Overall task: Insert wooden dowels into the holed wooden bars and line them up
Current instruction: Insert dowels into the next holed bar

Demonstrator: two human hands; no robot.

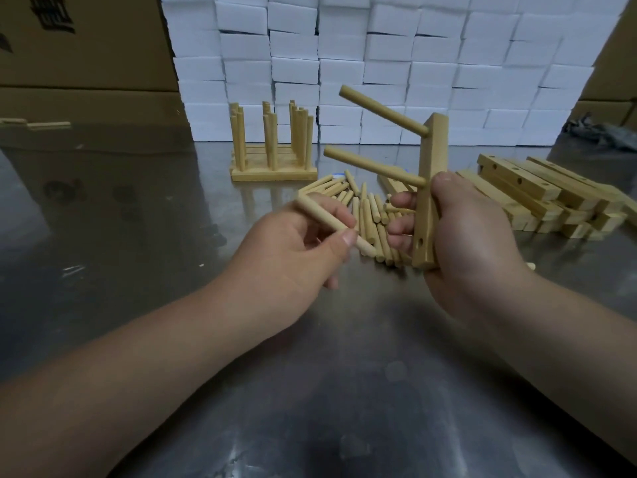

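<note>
Head | left hand (293,250) fingers (339,215) pinch dowel (315,211) | right hand (475,243) grips bar (432,150), hiding its middle

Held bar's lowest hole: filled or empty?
Empty: the pale wooden holed bar in the right hand shows a dark open hole near its lower end.

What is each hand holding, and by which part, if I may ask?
Left hand pinches a loose dowel near its lower end; right hand grips the bar, lower half.

Upright holed bar (431,150), two inserted dowels (382,110) pointing left, bottom hole empty; loose dowel (320,214) tilted alongside.
</note>
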